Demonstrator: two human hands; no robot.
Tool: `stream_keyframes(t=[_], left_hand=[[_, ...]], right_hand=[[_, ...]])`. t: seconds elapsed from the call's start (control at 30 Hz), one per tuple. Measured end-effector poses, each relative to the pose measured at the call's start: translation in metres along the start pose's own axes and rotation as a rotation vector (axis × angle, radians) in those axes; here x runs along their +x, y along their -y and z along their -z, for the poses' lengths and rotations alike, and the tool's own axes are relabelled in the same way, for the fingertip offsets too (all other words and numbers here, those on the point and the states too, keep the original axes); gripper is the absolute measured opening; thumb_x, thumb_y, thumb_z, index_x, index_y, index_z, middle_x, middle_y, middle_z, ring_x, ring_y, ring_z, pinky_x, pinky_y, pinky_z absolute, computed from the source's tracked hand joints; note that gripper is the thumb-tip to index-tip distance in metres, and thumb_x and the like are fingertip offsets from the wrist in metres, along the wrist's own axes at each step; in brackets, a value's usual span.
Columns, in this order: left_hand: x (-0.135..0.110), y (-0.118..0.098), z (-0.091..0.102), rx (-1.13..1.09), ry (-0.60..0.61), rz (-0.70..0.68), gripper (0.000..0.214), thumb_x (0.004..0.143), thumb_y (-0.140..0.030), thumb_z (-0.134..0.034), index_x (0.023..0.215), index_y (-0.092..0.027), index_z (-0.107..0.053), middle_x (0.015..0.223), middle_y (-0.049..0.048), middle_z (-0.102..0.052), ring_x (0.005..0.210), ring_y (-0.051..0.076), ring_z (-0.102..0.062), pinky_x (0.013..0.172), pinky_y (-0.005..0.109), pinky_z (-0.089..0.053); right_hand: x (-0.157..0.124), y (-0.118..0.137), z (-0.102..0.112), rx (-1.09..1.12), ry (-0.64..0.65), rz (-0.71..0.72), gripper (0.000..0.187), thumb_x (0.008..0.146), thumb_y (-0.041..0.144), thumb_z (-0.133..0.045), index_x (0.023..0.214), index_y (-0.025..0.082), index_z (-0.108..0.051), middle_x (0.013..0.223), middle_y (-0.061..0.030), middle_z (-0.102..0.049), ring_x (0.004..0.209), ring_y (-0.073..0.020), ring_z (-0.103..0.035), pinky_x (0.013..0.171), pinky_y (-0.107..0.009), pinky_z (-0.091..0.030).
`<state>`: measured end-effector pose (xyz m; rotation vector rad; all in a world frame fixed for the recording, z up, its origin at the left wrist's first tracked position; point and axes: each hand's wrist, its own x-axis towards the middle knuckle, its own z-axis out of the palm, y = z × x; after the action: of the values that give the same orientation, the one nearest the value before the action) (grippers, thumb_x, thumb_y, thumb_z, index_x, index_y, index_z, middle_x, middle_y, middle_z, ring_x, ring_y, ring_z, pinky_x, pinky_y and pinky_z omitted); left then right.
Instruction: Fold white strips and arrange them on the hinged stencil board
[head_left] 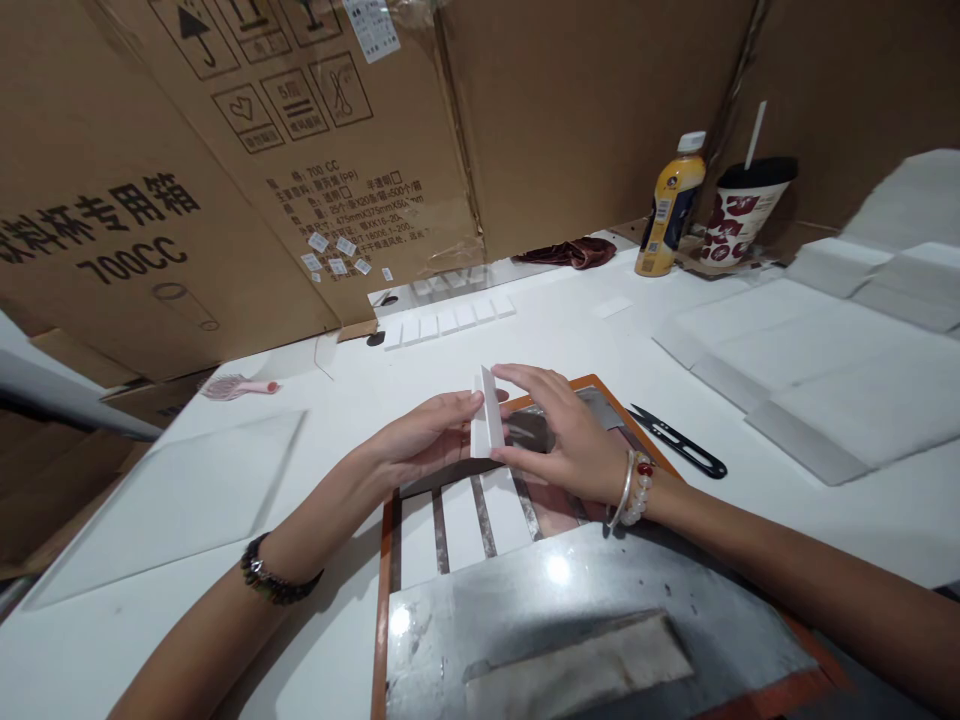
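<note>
Fingertips of the left hand [427, 435] and the right hand [566, 440] are pinching one white strip [487, 415] between them, holding it upright on edge just above a metal plate [600, 600] on the table [337, 400]. Three flat strips [461, 520] are lying side by side on that plate. One pair of black snips [679, 442] is resting just beside it.

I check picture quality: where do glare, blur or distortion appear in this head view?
Head view: glare spots shine on the metal plate; the white sheets at far right look blurred; the wide lens skews the cardboard box edges; the white strip held by left hand and right hand is sharp.
</note>
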<state>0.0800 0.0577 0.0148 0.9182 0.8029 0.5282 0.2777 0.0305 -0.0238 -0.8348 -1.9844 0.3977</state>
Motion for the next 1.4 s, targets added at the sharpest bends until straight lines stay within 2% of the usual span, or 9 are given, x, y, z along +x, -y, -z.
stream_keyframes(t=[0.13, 0.33, 0.5, 0.63, 0.73, 0.93, 1.1, 1.23, 1.4], left_hand=[[0.002, 0.001, 0.0, -0.022, -0.012, -0.04, 0.033, 0.081, -0.033, -0.072, 0.107, -0.013, -0.068, 0.103, 0.0102, -0.069, 0.091, 0.019, -0.064, 0.085, 0.029, -0.051], [0.008, 0.002, 0.001, -0.033, -0.072, -0.156, 0.023, 0.086, -0.027, -0.066, 0.098, -0.009, -0.069, 0.097, 0.0113, -0.07, 0.089, 0.018, -0.065, 0.084, 0.028, -0.051], [0.014, 0.005, 0.006, -0.061, -0.087, -0.173, 0.023, 0.088, -0.025, -0.063, 0.101, -0.007, -0.067, 0.102, 0.0133, -0.068, 0.092, 0.019, -0.064, 0.088, 0.03, -0.051], [0.017, 0.007, 0.007, -0.093, -0.081, -0.174, 0.023, 0.089, -0.024, -0.061, 0.104, -0.006, -0.066, 0.103, 0.0139, -0.068, 0.094, 0.019, -0.064, 0.09, 0.031, -0.051], [0.017, 0.008, 0.007, -0.112, -0.075, -0.181, 0.023, 0.089, -0.023, -0.061, 0.105, -0.008, -0.066, 0.105, 0.0132, -0.068, 0.096, 0.019, -0.064, 0.092, 0.031, -0.05], [0.016, 0.007, 0.006, -0.131, -0.069, -0.195, 0.023, 0.089, -0.023, -0.06, 0.106, -0.008, -0.066, 0.105, 0.0119, -0.068, 0.095, 0.018, -0.064, 0.09, 0.029, -0.05], [0.017, 0.009, 0.006, -0.138, -0.056, -0.197, 0.024, 0.088, -0.022, -0.061, 0.107, -0.008, -0.066, 0.107, 0.0133, -0.068, 0.096, 0.019, -0.064, 0.09, 0.03, -0.05], [0.018, 0.009, 0.008, -0.132, -0.051, -0.199, 0.022, 0.09, -0.022, -0.059, 0.105, -0.009, -0.067, 0.104, 0.0121, -0.068, 0.094, 0.018, -0.064, 0.09, 0.029, -0.051], [0.017, 0.01, 0.008, -0.117, -0.043, -0.2, 0.022, 0.092, -0.023, -0.055, 0.106, -0.011, -0.068, 0.107, 0.0105, -0.068, 0.096, 0.018, -0.062, 0.09, 0.029, -0.05]], right_hand=[[0.002, -0.003, -0.001, -0.028, 0.031, -0.019, 0.057, 0.083, 0.036, -0.065, 0.134, 0.027, -0.041, 0.13, -0.0077, -0.056, 0.122, -0.0269, -0.048, 0.103, -0.051, -0.036], [0.004, -0.013, -0.005, -0.112, 0.04, -0.006, 0.041, 0.09, 0.031, -0.057, 0.13, 0.03, -0.051, 0.134, -0.0078, -0.054, 0.123, -0.0272, -0.047, 0.102, -0.054, -0.034], [0.006, -0.015, -0.007, -0.099, -0.036, 0.016, 0.02, 0.089, 0.025, -0.057, 0.108, 0.024, -0.063, 0.121, -0.009, -0.06, 0.114, -0.0264, -0.052, 0.096, -0.049, -0.038], [0.007, -0.014, -0.007, -0.071, -0.083, 0.019, 0.004, 0.086, 0.022, -0.058, 0.09, 0.022, -0.061, 0.108, -0.0074, -0.062, 0.105, -0.0247, -0.054, 0.09, -0.044, -0.042], [0.007, -0.012, -0.007, -0.049, -0.094, -0.006, 0.005, 0.085, 0.019, -0.057, 0.087, 0.023, -0.057, 0.104, -0.0061, -0.061, 0.102, -0.0241, -0.054, 0.089, -0.043, -0.042], [0.007, -0.011, -0.007, -0.057, -0.107, -0.028, 0.018, 0.084, 0.017, -0.056, 0.101, 0.024, -0.057, 0.108, -0.0065, -0.061, 0.104, -0.025, -0.053, 0.09, -0.043, -0.042], [0.006, -0.011, -0.007, -0.051, -0.114, -0.036, 0.009, 0.084, 0.017, -0.057, 0.089, 0.025, -0.058, 0.105, -0.0051, -0.062, 0.104, -0.0243, -0.054, 0.091, -0.043, -0.042], [0.007, -0.011, -0.007, -0.062, -0.104, -0.039, 0.016, 0.084, 0.017, -0.057, 0.098, 0.024, -0.058, 0.109, -0.0062, -0.061, 0.104, -0.0248, -0.053, 0.091, -0.044, -0.042], [0.007, -0.011, -0.006, -0.067, -0.101, -0.038, 0.012, 0.084, 0.017, -0.056, 0.094, 0.024, -0.057, 0.108, -0.0059, -0.062, 0.105, -0.0247, -0.053, 0.091, -0.043, -0.041]])
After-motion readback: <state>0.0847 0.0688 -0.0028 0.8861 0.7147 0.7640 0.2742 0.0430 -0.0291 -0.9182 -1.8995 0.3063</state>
